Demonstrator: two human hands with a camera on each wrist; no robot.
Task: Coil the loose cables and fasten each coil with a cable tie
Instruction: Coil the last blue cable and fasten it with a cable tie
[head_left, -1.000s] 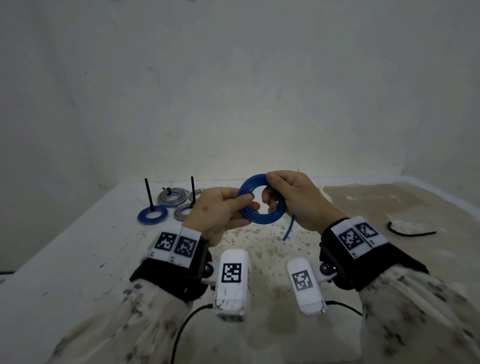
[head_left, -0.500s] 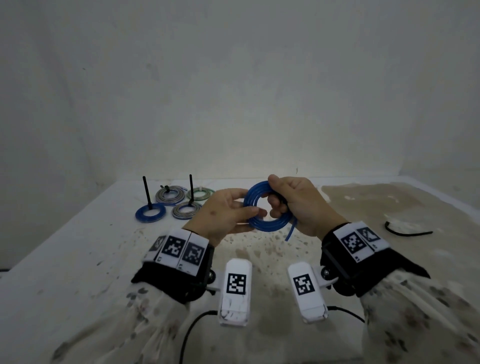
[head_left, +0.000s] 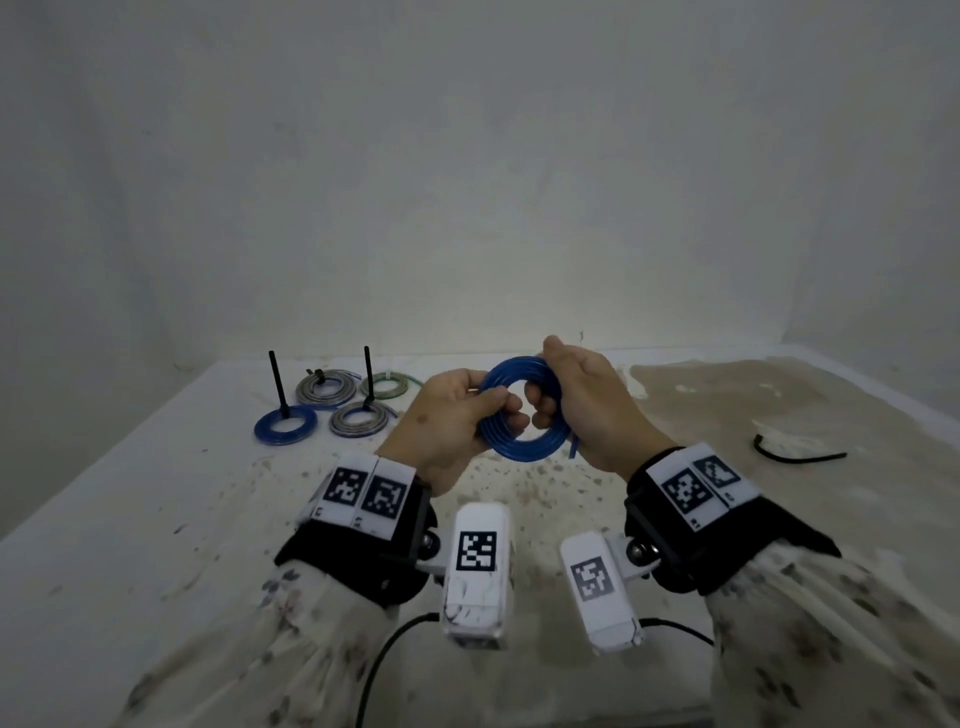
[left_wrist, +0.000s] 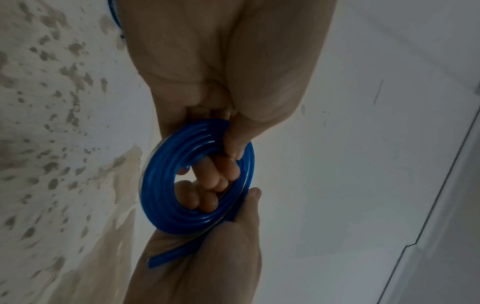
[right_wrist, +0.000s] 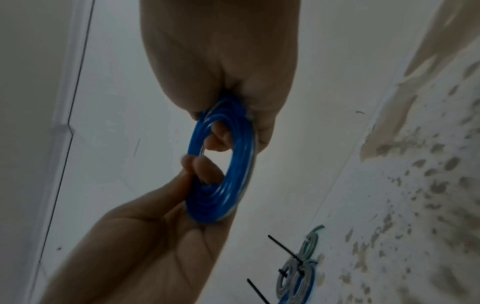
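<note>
The blue cable coil (head_left: 522, 410) hangs above the tabletop (head_left: 156, 519), its short free end (head_left: 573, 448) sticking out at the lower right. The left hand (head_left: 447, 421) pinches one side and the right hand (head_left: 587, 405) grips the other. Best to tuck that end flat and keep the turns stacked before fetching the black cable tie (head_left: 797, 456) lying well to the right.

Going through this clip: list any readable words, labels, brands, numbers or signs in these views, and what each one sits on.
No readable text in any view.
Left wristband tags: black-and-white square marker patterns, plus tiny marks too small to read.
Right wristband tags: the same, small print beside them illegible.
Left wrist camera and right wrist camera: one marker pattern each, no letters.
Blue cable coil, table, wall: no writing visible.
</note>
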